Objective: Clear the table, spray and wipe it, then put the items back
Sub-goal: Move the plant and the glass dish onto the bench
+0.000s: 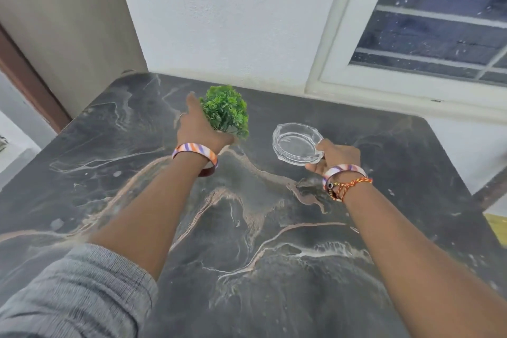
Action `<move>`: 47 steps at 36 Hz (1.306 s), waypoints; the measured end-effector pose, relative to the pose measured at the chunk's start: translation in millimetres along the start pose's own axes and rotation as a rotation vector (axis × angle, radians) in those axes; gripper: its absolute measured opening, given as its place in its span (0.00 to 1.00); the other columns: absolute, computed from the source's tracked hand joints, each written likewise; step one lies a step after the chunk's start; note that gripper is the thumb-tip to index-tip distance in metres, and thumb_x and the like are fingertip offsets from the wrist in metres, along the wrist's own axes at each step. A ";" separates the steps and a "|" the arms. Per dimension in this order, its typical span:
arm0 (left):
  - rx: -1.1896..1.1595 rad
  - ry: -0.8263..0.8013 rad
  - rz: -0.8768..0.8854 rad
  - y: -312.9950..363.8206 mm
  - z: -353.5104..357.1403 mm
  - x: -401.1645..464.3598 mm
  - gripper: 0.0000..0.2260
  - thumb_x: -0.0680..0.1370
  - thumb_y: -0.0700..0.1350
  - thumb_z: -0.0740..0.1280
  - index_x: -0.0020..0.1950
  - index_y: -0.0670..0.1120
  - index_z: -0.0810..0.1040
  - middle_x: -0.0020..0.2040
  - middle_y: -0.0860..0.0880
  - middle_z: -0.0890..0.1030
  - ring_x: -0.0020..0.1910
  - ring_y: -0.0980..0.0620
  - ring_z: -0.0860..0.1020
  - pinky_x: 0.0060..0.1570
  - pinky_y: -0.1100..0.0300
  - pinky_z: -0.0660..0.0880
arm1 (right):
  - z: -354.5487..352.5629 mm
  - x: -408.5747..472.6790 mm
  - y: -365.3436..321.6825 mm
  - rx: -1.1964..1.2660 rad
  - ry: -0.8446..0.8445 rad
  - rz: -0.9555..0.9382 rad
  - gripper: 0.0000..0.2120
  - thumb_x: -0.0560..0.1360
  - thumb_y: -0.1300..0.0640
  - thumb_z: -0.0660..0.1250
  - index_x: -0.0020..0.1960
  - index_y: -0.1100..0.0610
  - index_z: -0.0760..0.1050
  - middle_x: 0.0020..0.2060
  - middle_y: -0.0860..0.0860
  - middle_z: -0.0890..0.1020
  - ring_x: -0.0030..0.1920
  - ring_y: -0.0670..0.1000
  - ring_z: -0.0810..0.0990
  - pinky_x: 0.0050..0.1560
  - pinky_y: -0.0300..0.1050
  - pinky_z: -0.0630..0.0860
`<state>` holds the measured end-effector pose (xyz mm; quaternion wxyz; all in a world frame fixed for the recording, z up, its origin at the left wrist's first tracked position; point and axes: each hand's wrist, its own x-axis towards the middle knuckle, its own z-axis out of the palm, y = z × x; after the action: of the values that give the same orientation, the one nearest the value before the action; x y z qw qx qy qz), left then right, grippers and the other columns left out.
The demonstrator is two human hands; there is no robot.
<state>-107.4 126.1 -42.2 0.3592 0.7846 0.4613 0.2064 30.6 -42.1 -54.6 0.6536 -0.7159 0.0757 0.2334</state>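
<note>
Dark marbled worktop (247, 228) carries a green plant (225, 110) near its far edge; the left hand (197, 129) is closed around its base. Just right, the right hand (336, 155) pinches a glass dish (296, 143) by its rim.

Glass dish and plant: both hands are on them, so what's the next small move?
Probably lift both straight up off the table. The right hand pinches the glass dish by its rim, and the left hand wraps the plant at its base; nothing else sits on the marble.
</note>
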 end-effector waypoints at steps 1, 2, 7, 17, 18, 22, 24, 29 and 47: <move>-0.050 -0.011 -0.002 8.7 7.3 -4.4 0.50 0.64 0.45 0.78 0.75 0.44 0.48 0.66 0.36 0.69 0.63 0.38 0.72 0.59 0.49 0.71 | -11.3 -0.5 -1.1 0.012 0.015 -0.003 0.07 0.73 0.66 0.67 0.37 0.66 0.74 0.34 0.57 0.78 0.26 0.52 0.77 0.19 0.38 0.76; -0.098 -0.028 -0.009 17.8 15.2 -9.6 0.52 0.63 0.46 0.78 0.76 0.45 0.46 0.68 0.37 0.67 0.66 0.39 0.70 0.62 0.49 0.70 | -23.6 -0.7 -2.3 0.017 0.031 -0.007 0.07 0.73 0.66 0.66 0.37 0.66 0.74 0.32 0.56 0.78 0.23 0.51 0.77 0.20 0.38 0.76; -0.362 -0.115 -0.092 65.9 64.9 -49.2 0.56 0.62 0.50 0.79 0.76 0.41 0.44 0.74 0.41 0.62 0.72 0.45 0.64 0.68 0.52 0.64 | -102.0 -2.3 -5.9 0.040 0.106 -0.025 0.10 0.73 0.65 0.66 0.33 0.62 0.73 0.31 0.55 0.78 0.17 0.47 0.76 0.24 0.40 0.78; -0.900 -0.514 -0.294 187.0 199.8 -188.9 0.16 0.65 0.49 0.77 0.43 0.42 0.77 0.36 0.48 0.84 0.40 0.49 0.81 0.39 0.54 0.82 | -338.6 -11.2 -1.4 0.185 0.333 -0.002 0.09 0.74 0.66 0.64 0.36 0.66 0.71 0.24 0.57 0.77 0.15 0.48 0.74 0.14 0.37 0.71; -0.940 -0.578 -0.334 201.1 216.0 -208.4 0.19 0.65 0.50 0.77 0.47 0.40 0.77 0.43 0.45 0.83 0.44 0.47 0.81 0.34 0.53 0.82 | -367.1 -15.5 1.6 0.199 0.347 -0.001 0.08 0.74 0.66 0.63 0.37 0.66 0.71 0.19 0.56 0.77 0.14 0.47 0.73 0.14 0.34 0.68; -1.006 -0.826 -0.398 248.7 278.5 -277.4 0.17 0.68 0.50 0.74 0.48 0.40 0.75 0.48 0.41 0.80 0.47 0.45 0.80 0.31 0.48 0.82 | -471.5 -29.7 17.9 0.242 0.452 -0.011 0.08 0.74 0.64 0.64 0.37 0.64 0.71 0.29 0.60 0.77 0.27 0.55 0.76 0.22 0.45 0.79; -1.013 -0.917 -0.401 272.5 306.5 -311.0 0.15 0.70 0.48 0.73 0.47 0.40 0.74 0.47 0.41 0.80 0.45 0.45 0.79 0.32 0.47 0.81 | -521.8 -29.6 30.7 0.247 0.474 -0.032 0.10 0.69 0.56 0.67 0.41 0.65 0.74 0.40 0.62 0.79 0.36 0.59 0.79 0.42 0.59 0.82; -0.843 -0.992 -0.302 315.4 371.3 -376.6 0.20 0.65 0.45 0.76 0.48 0.36 0.74 0.53 0.37 0.79 0.44 0.44 0.80 0.49 0.42 0.78 | -615.4 -49.1 48.3 0.352 0.670 0.008 0.03 0.73 0.66 0.65 0.45 0.67 0.73 0.33 0.59 0.77 0.30 0.56 0.76 0.22 0.47 0.78; -0.494 -1.172 -0.073 432.3 650.4 -516.8 0.13 0.63 0.35 0.77 0.38 0.46 0.75 0.44 0.41 0.80 0.41 0.45 0.78 0.45 0.50 0.78 | -873.5 48.7 116.4 0.388 0.882 0.310 0.13 0.72 0.66 0.66 0.30 0.63 0.69 0.17 0.52 0.70 0.15 0.50 0.70 0.42 0.58 0.80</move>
<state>314.8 -704.2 -139.5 0.7293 0.6449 0.1533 -0.1693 230.9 -896.5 -148.5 0.6380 -0.5920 0.4922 -0.0154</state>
